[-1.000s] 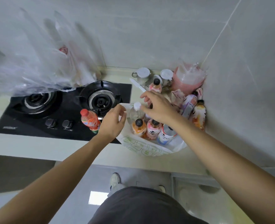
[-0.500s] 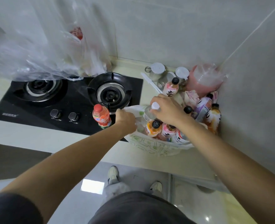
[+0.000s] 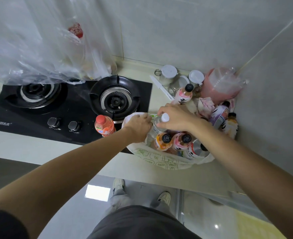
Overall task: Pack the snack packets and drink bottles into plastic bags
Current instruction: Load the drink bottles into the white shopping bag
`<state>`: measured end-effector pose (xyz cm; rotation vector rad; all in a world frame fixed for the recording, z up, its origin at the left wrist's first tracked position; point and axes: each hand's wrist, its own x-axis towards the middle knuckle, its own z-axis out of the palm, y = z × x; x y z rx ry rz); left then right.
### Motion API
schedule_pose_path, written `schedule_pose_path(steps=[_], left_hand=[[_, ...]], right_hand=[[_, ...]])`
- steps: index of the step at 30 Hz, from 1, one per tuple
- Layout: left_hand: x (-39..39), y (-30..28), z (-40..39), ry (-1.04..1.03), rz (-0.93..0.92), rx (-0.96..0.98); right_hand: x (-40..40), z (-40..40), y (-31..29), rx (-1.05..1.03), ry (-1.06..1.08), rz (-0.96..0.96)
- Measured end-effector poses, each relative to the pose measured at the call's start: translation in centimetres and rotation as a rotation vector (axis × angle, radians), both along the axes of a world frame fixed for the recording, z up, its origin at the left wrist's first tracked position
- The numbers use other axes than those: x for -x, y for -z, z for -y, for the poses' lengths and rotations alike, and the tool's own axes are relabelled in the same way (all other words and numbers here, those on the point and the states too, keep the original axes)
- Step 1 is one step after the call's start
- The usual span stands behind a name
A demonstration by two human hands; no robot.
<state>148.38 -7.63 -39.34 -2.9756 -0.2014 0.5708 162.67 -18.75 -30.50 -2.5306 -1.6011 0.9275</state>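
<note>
Your left hand (image 3: pixel 138 125) is closed on the rim of the white plastic bag (image 3: pixel 161 161), seemingly pinching it open. Your right hand (image 3: pixel 175 118) curls around the clear bottle (image 3: pixel 159 124) at its white cap, inside the bag beside an orange bottle (image 3: pixel 162 142) and pink bottle (image 3: pixel 181 142). The bag sits on the table (image 3: pixel 38 149) by the stove (image 3: pixel 69 107).

Both my bare forearms reach forward and converge in front of me. My left hand (image 3: pixel 138 125) is knuckles-up, fingers curled closed in a pinching grip, wrist straight. My right hand (image 3: pixel 175 118) sits just beside it, nearly touching, palm down, fingers and thumb bent around what it holds, its wrist slightly bent.
</note>
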Motion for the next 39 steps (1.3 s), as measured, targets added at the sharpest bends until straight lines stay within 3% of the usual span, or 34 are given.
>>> schedule_pose_path(steps=[3, 6, 13, 18, 24, 28, 31, 33, 36, 39], left_hand=[[0.0, 1.2, -0.8, 0.004, -0.12, 0.052], [-0.1, 1.9, -1.2, -0.001, -0.239, -0.038], [-0.4, 0.6, -0.1, -0.298, -0.257, -0.125], [-0.2, -0.5, -0.1, -0.318, -0.335, -0.181], [0.8, -0.8, 0.3, -0.422, -0.331, -0.105], [1.5, -1.8, 1.0, -0.338, -0.279, -0.044], [2.8, -2.7, 1.9, -0.152, -0.082, -0.016], [4.2, -2.7, 2.9, -0.08, -0.008, 0.117], [6.2, -2.4, 4.5, -0.162, -0.049, 0.379], [7.3, -1.6, 5.6, -0.214, -0.118, 0.442]], right_hand=[[-0.2, 0.1, 0.3, -0.01, 0.007, -0.002], [-0.3, 0.2, 0.4, -0.019, 0.011, -0.018], [-0.3, 0.3, 0.4, -0.034, 0.019, -0.018], [-0.3, 0.3, 0.5, -0.033, 0.018, -0.02], [-0.4, 0.5, 0.9, -0.049, 0.016, -0.003], [-0.2, 0.7, 1.1, -0.081, 0.019, 0.017], [0.4, 1.4, 1.1, -0.179, 0.026, 0.012], [0.9, 2.2, 0.9, -0.285, 0.042, 0.003], [2.2, 4.4, 0.6, -0.495, 0.065, 0.016], [4.2, 7.7, 0.6, -0.732, 0.083, 0.108]])
